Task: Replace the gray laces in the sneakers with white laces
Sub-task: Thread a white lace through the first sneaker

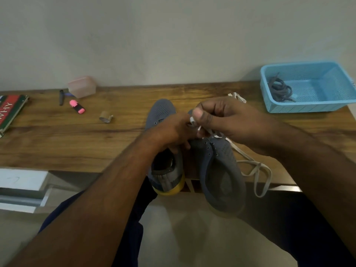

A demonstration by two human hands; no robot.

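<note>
Right hand (pixel 221 120) pinches the white lace (pixel 250 162) over the right sneaker (pixel 221 170), left hand (pixel 173 133) closed beside it with hold unclear; risk: slack hanging off the table edge just right of that sneaker snags, pulling threaded eyelets loose.

A domestic or small-office room was indicated. A wood-grain table (pixel 77 143) was set against a plain, unadorned pale wall (pixel 154 35). Desk stationery was noted on it: a pink highlighter (pixel 77 106), a dark pen (pixel 61 97), a red-and-green book (pixel 9 112) and a translucent pink lidded box (pixel 82 86). A blue plastic basket (pixel 308 107) was recorded at the far right. Smooth pale flooring (pixel 192 237) was seen below.
</note>
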